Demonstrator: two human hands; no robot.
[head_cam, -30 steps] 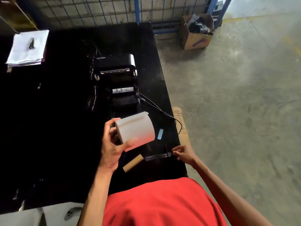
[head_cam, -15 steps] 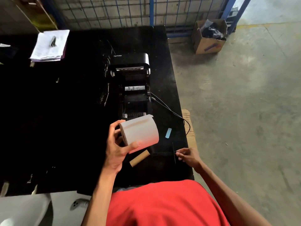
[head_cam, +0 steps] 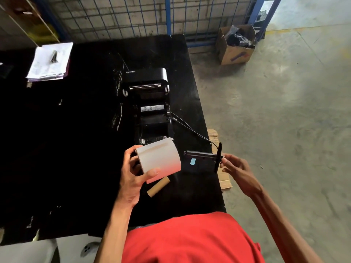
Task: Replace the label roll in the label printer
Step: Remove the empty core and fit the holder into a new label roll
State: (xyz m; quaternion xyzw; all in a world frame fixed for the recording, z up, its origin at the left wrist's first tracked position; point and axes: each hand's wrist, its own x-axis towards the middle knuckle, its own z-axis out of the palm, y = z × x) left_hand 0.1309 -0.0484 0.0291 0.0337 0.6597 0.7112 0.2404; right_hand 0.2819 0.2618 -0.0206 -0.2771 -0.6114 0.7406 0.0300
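A black label printer [head_cam: 150, 103] stands open on the black table [head_cam: 76, 149], its lid tipped back and its roll bay bare. My left hand [head_cam: 133, 173] grips a full white label roll [head_cam: 159, 160] just in front of the printer, above the table. My right hand [head_cam: 235, 168] pinches the flanged end of a black roll spindle [head_cam: 205, 155], held level in the air with its free end pointing at the roll, a small gap between them. An empty brown cardboard core [head_cam: 158, 186] lies on the table below the roll.
A small blue sticker [head_cam: 192, 161] lies on the table under the spindle. A black cable [head_cam: 190, 128] runs from the printer off the table's right edge. A clipboard with papers [head_cam: 50, 61] sits far left. A cardboard box [head_cam: 235, 47] stands on the concrete floor by the wire fence.
My right hand has lifted the spindle off the table and turned it level, pointing toward the roll. The left hand keeps the roll almost still.
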